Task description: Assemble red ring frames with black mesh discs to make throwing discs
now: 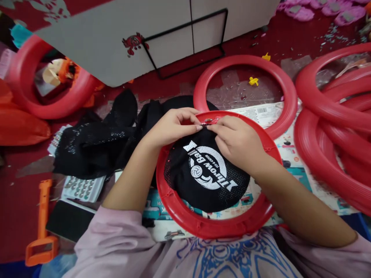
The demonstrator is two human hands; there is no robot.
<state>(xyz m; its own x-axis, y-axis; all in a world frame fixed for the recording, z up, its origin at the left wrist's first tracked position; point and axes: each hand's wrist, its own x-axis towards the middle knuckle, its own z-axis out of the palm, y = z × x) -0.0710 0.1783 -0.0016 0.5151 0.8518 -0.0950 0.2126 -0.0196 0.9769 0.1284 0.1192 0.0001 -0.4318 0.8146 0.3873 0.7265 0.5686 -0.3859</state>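
Note:
A red plastic ring (191, 220) rests in front of my body, its ribbed inner side facing up. Across its opening lies a round black mesh cloth (179, 170) printed in white with "Throw Ball". At the far rim, my left hand (176, 125) pinches the cloth's edge between thumb and finger. My right hand (236, 141) is closed on the same edge, just to the right, its fingertips almost meeting the left ones. Something small and pinkish shows by the fingertips, too small to make out. The lower part of the cloth hangs loose inside the ring.
Black mesh cloths (95, 143) lie piled at left, near a tray of small round metal pieces (84, 187), a dark phone-like slab (69, 220) and an orange plastic handle (43, 224). More red rings (333, 154) are stacked at right; another red ring (246, 61) lies beyond.

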